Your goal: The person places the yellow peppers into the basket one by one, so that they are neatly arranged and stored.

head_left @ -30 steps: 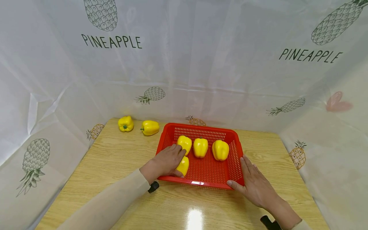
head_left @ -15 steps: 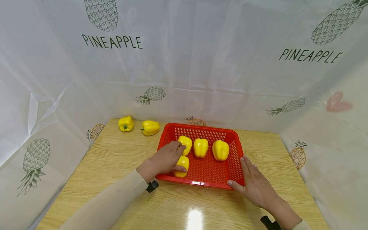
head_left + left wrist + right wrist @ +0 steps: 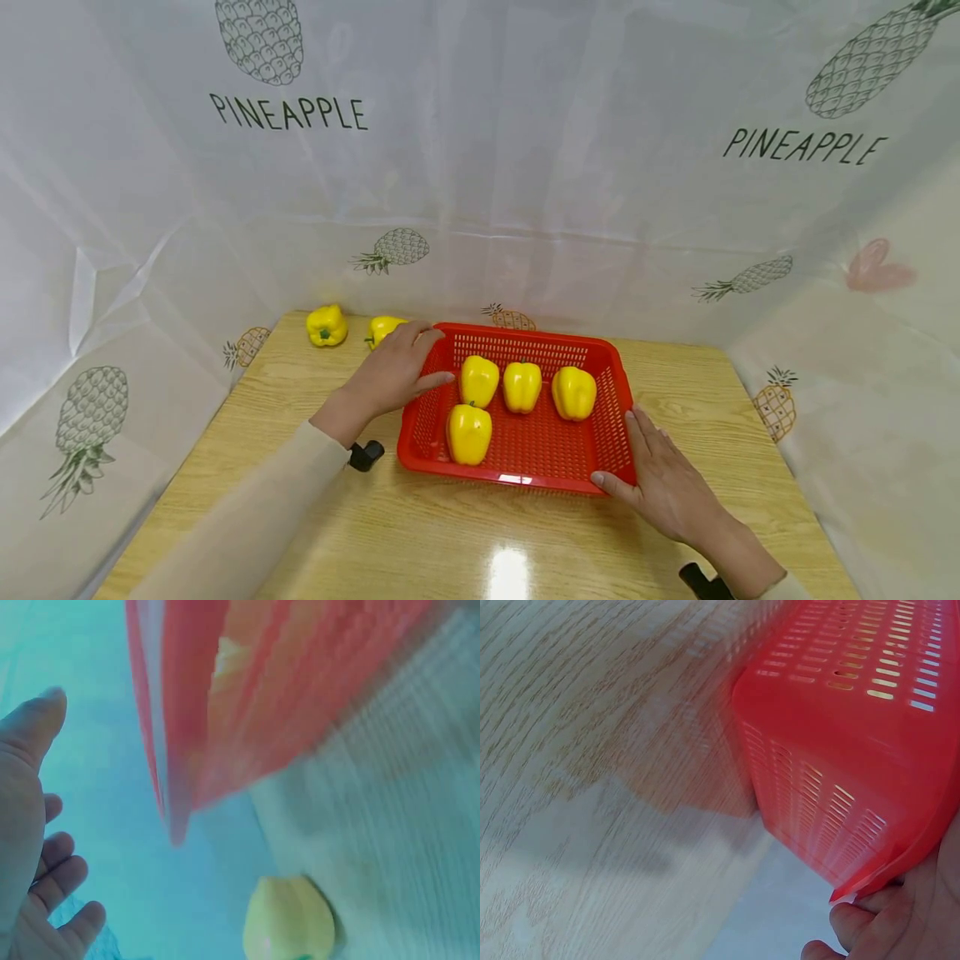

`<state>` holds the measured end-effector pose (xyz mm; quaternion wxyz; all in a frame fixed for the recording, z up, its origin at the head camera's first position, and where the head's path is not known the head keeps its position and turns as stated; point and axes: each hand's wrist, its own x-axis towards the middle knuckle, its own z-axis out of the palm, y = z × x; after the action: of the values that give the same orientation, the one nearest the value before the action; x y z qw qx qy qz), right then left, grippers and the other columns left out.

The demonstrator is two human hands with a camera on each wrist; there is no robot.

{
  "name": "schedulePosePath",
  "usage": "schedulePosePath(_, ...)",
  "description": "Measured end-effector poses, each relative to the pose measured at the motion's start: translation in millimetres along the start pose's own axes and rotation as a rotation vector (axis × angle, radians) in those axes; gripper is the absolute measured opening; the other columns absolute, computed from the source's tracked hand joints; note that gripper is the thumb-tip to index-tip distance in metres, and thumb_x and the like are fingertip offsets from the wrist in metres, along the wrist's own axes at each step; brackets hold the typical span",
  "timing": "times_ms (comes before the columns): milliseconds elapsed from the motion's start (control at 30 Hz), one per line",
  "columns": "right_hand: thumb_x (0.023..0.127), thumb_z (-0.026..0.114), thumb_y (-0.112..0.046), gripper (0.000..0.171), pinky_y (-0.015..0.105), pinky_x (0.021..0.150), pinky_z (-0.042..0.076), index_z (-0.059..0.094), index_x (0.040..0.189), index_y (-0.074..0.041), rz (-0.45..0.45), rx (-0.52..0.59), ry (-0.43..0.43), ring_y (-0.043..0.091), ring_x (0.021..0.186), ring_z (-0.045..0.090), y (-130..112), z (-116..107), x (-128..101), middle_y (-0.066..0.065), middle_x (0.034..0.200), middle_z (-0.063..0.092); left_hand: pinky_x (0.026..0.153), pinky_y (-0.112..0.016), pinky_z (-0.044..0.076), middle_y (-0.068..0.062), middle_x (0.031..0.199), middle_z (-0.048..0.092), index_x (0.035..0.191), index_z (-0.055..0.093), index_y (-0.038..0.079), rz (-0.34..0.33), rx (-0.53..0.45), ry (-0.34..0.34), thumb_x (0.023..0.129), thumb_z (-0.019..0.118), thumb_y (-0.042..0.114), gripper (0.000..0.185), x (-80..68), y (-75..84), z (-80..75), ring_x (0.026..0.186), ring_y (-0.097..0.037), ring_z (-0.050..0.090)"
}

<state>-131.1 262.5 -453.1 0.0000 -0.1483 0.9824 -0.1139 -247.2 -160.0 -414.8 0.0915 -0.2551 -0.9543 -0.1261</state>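
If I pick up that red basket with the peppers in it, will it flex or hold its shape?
The red basket looks like thin slotted plastic, so it may flex a little. It holds only four yellow peppers, so it is probably light. They lie loose and might roll if it tilts. The right hand rests against its corner.

Red perforated plastic basket (image 3: pixel 611 433) on light wooden table (image 3: pixel 300 400), four yellow bell peppers inside, left hand (image 3: pixel 393 371) open over its far-left corner, near yellow pepper (image 3: pixel 382 327) on table, right hand (image 3: pixel 663 483) flat against near-right corner
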Motion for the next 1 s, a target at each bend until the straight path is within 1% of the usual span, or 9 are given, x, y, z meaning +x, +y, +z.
schedulePosePath(133, 0.1, 0.056, -0.069, 0.108, 0.069, 0.121, 0.03, 0.021, 0.162, 0.012, 0.013, 0.011, -0.012, 0.053, 0.154, 0.029, 1, 0, 0, 0.032, 0.171, 0.017, 0.117, -0.053, 0.046, -0.017, 0.147, 0.05, 0.147, 0.053, 0.005, -0.053, 0.004, 0.048, 0.101, 0.069, 0.05, 0.066, 0.2, -20.0, -4.9, 0.137, -0.037, 0.049)
schedulePosePath(233, 0.099, 0.056, -0.069, 0.108, 0.07, 0.121, 0.03, 0.021, 0.162, 0.011, 0.013, 0.014, -0.013, 0.053, 0.154, 0.029, 1, -1, 0, 0.032, 0.171, 0.017, 0.117, -0.055, 0.045, -0.019, 0.146, 0.051, 0.145, 0.055, 0.004, -0.07, 0.016, 0.072, 0.102, 0.069, 0.042, 0.059, 0.3, -33.2, -6.0, 0.136, -0.039, 0.049)
schedulePosePath(367, 0.099, 0.055, -0.07, 0.109, 0.069, 0.121, 0.03, 0.021, 0.162, 0.012, 0.014, 0.005, -0.014, 0.053, 0.153, 0.03, 1, -1, 1, 0.032, 0.171, 0.017, 0.115, -0.056, 0.046, -0.023, 0.145, 0.05, 0.144, 0.054, 0.002, -0.103, 0.036, 0.071, 0.102, 0.07, 0.036, 0.056, 3.8, -49.8, -6.0, 0.134, -0.043, 0.05)
schedulePosePath(467, 0.1, 0.055, -0.07, 0.108, 0.069, 0.122, 0.03, 0.021, 0.162, 0.011, 0.015, 0.002, -0.014, 0.053, 0.154, 0.03, 2, -1, 0, 0.032, 0.171, 0.016, 0.113, -0.057, 0.048, -0.025, 0.145, 0.048, 0.144, 0.053, 0.0, -0.14, 0.041, 0.055, 0.102, 0.07, 0.035, 0.058, 8.1, -61.8, -6.0, 0.133, -0.045, 0.049)
schedulePosePath(600, 0.1, 0.056, -0.069, 0.107, 0.069, 0.121, 0.03, 0.022, 0.162, 0.012, 0.003, -0.002, 0.003, 0.053, 0.153, 0.031, 2, -1, -1, 0.033, 0.17, 0.018, 0.113, -0.059, 0.045, -0.029, 0.147, 0.048, 0.146, 0.051, -0.004, -0.183, 0.049, 0.034, 0.103, 0.068, 0.033, 0.059, 12.9, -78.2, -2.5, 0.133, -0.048, 0.049)
schedulePosePath(700, 0.1, 0.055, -0.07, 0.107, 0.069, 0.121, 0.03, 0.023, 0.162, 0.012, 0.004, -0.005, 0.003, 0.053, 0.153, 0.03, 2, 0, -1, 0.033, 0.17, 0.018, 0.116, -0.062, 0.042, -0.031, 0.15, 0.046, 0.149, 0.049, -0.005, -0.22, 0.05, 0.001, 0.104, 0.065, 0.032, 0.06, 15.1, -90.9, 3.0, 0.136, -0.05, 0.046)
schedulePosePath(800, 0.099, 0.054, -0.071, 0.109, 0.069, 0.123, 0.027, 0.021, 0.162, 0.011, 0.022, 0.004, -0.015, 0.052, 0.155, 0.027, 2, 1, 0, 0.032, 0.172, 0.015, 0.116, -0.064, 0.04, -0.031, 0.153, 0.042, 0.151, 0.046, -0.005, -0.257, 0.049, -0.039, 0.105, 0.064, 0.032, 0.062, 16.5, -101.6, 7.9, 0.139, -0.051, 0.043)
schedulePosePath(900, 0.099, 0.054, -0.072, 0.109, 0.069, 0.123, 0.027, 0.022, 0.162, 0.011, 0.023, 0.002, -0.014, 0.052, 0.155, 0.027, 2, 2, 0, 0.032, 0.171, 0.016, 0.116, -0.065, 0.04, -0.032, 0.153, 0.041, 0.152, 0.044, -0.006, -0.27, 0.054, -0.064, 0.105, 0.064, 0.032, 0.063, 17.5, -108.1, 10.3, 0.14, -0.052, 0.041)
schedulePosePath(1000, 0.099, 0.055, -0.071, 0.109, 0.068, 0.123, 0.028, 0.022, 0.162, 0.011, 0.021, -0.002, -0.008, 0.052, 0.155, 0.028, 1, 2, 0, 0.032, 0.171, 0.017, 0.116, -0.065, 0.04, -0.033, 0.152, 0.042, 0.152, 0.042, -0.007, -0.264, 0.071, -0.077, 0.105, 0.065, 0.033, 0.066, 19.3, -111.5, 13.4, 0.139, -0.053, 0.041)
